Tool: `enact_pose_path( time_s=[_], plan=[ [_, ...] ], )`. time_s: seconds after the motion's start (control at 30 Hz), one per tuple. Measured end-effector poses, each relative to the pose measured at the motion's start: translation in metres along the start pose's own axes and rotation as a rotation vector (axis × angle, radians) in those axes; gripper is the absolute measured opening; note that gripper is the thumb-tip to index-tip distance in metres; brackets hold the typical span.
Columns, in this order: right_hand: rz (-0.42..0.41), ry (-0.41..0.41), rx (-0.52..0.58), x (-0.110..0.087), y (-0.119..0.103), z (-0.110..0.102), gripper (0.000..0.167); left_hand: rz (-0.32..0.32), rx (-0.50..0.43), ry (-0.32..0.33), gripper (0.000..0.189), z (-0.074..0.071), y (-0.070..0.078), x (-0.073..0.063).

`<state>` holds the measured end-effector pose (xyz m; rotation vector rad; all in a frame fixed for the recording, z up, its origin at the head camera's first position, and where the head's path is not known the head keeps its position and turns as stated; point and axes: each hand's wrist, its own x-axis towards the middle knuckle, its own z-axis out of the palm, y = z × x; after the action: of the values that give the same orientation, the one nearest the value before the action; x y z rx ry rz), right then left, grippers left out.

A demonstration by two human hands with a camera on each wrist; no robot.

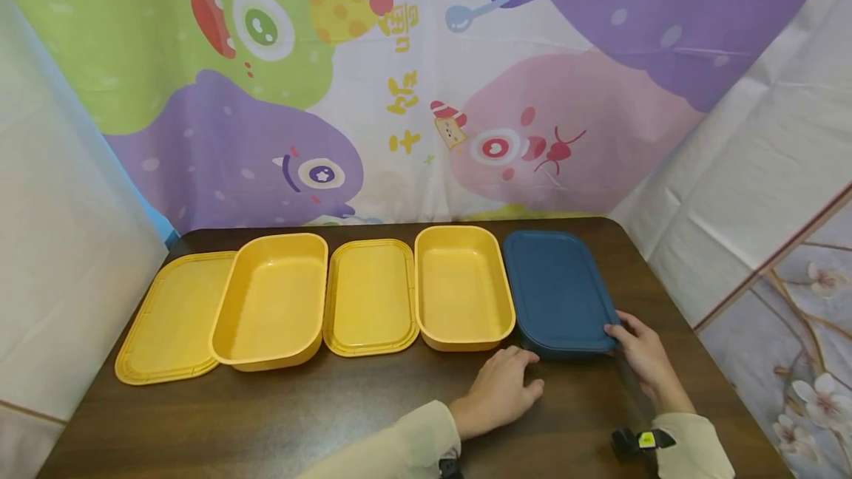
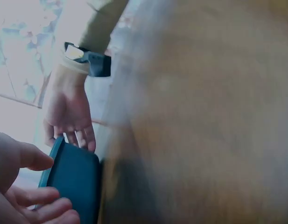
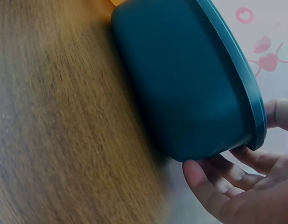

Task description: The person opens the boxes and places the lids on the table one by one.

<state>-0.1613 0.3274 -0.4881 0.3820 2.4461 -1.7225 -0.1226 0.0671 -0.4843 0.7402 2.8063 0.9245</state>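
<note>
A dark blue food storage box with its lid on stands at the right end of the row on the table. My right hand grips its near right corner, the thumb on the lid's edge and the fingers against the side below the rim. By the near left corner of the box is my left hand, its fingers loosely bent and holding nothing. From the left wrist view, the left thumb overlaps the lid's edge. Just left of the blue box stands a lidless yellow box.
Further left on the brown table lie a flat yellow lid, a larger open yellow box and another yellow lid partly under that box. A cartoon-printed cloth hangs behind the table's far edge.
</note>
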Motion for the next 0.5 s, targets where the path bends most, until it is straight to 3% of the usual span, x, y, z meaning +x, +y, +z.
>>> enact_pose_path(
  time_s=[0.27, 0.5],
  plan=[
    [-0.014, 0.005, 0.005, -0.0017, -0.0009, 0.0002, 0.055, -0.196, -0.197, -0.027, 0.064, 0.0053, 0.0032, 0.002],
    [-0.016, 0.005, 0.004, -0.0022, -0.0012, 0.0014, 0.054, -0.264, -0.351, -0.012, 0.075, 0.0105, 0.0035, 0.0057]
  ],
)
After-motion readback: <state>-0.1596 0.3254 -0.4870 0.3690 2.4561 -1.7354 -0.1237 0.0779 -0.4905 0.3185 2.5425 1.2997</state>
